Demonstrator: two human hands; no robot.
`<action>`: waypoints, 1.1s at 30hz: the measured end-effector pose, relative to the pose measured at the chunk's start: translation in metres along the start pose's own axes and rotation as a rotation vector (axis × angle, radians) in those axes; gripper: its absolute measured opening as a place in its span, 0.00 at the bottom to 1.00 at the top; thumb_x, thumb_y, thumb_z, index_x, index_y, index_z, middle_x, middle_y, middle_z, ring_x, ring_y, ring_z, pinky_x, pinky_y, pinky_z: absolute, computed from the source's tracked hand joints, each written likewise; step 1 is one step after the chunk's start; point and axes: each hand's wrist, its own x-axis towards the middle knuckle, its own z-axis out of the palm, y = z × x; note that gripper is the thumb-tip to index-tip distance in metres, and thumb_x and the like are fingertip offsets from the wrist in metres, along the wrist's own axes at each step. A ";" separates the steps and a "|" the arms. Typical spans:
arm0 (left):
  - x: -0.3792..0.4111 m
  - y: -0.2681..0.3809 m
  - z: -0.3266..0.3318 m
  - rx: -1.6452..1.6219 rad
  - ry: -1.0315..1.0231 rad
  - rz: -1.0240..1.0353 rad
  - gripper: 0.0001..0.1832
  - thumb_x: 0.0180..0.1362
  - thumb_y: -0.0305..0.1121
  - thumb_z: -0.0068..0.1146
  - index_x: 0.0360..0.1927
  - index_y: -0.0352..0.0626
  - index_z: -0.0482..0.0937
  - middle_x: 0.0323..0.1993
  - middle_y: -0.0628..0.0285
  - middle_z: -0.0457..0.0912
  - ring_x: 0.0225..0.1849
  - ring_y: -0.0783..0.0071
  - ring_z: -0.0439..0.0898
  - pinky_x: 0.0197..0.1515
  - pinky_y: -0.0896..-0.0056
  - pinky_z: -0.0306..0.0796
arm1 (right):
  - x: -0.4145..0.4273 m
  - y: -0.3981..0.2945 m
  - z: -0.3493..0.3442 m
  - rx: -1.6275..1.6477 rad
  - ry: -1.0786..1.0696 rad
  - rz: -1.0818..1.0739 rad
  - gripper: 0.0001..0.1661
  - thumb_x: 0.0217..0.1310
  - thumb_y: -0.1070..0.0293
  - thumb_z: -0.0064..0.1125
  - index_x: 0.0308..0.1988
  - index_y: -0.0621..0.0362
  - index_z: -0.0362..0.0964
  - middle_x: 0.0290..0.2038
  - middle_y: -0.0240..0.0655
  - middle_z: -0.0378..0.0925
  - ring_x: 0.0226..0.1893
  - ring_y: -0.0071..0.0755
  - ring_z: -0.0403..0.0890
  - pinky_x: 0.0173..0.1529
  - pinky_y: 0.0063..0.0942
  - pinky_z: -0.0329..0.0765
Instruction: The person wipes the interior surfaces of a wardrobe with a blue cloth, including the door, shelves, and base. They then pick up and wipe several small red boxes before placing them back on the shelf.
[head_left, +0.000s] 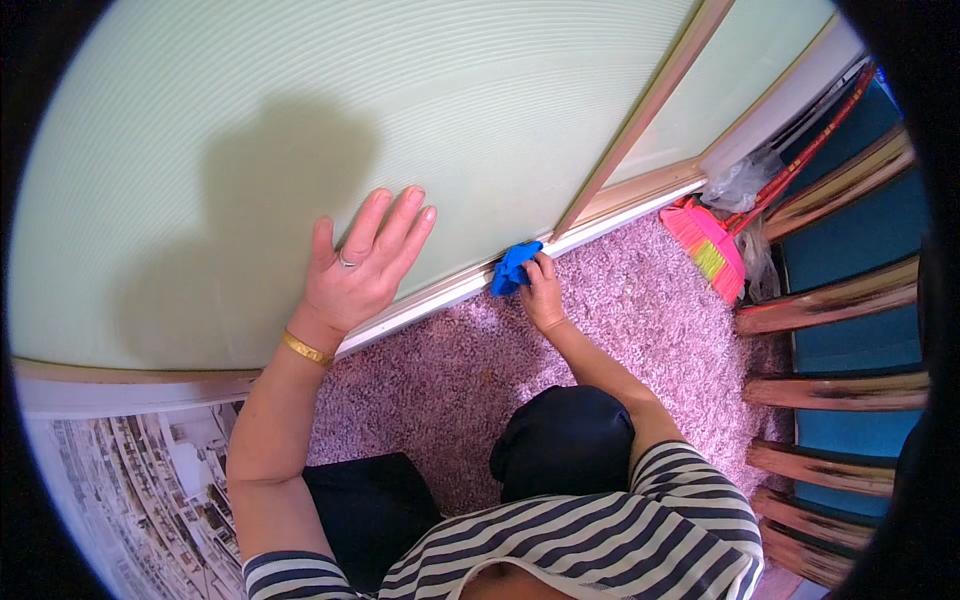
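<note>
My left hand (364, 262) is spread against or just in front of a pale green ribbed sliding-door panel (480, 142); whether the palm touches cannot be made out. A ring is on one finger and a gold bracelet (306, 349) circles the wrist. Lower and to the right, my right hand (543, 294) grips a bunched blue cloth (514, 268). That cloth rests on the white bottom track (442, 296) of the door, left of the foot of a pinkish frame upright (637, 127).
A purple shaggy carpet (420, 390) covers the floor below the track. To the right stand a pink and yellow broom (705, 251), a clear plastic bag (739, 184) and shiny curved slats (832, 390) before a teal surface (847, 330). A printed wall panel (150, 480) lies at lower left.
</note>
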 end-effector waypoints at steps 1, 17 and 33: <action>-0.002 0.000 -0.001 -0.007 -0.001 -0.007 0.22 0.59 0.34 0.55 0.58 0.63 0.79 0.65 0.70 0.74 0.71 0.63 0.62 0.74 0.38 0.33 | 0.001 0.007 -0.004 -0.044 -0.056 -0.028 0.28 0.45 0.84 0.56 0.50 0.56 0.70 0.54 0.49 0.69 0.54 0.60 0.73 0.56 0.42 0.76; -0.003 0.002 0.005 0.057 0.053 -0.004 0.22 0.61 0.33 0.51 0.59 0.65 0.78 0.67 0.71 0.71 0.73 0.64 0.61 0.74 0.37 0.34 | 0.008 0.004 -0.003 0.077 -0.021 0.042 0.23 0.40 0.85 0.56 0.41 0.58 0.77 0.46 0.45 0.74 0.48 0.55 0.75 0.55 0.40 0.75; -0.003 0.004 0.003 0.017 0.009 -0.030 0.21 0.62 0.37 0.55 0.60 0.62 0.76 0.66 0.75 0.72 0.70 0.71 0.65 0.73 0.41 0.41 | 0.078 -0.035 -0.053 0.806 0.576 0.678 0.15 0.59 0.74 0.59 0.47 0.62 0.69 0.38 0.31 0.74 0.38 0.24 0.72 0.44 0.23 0.72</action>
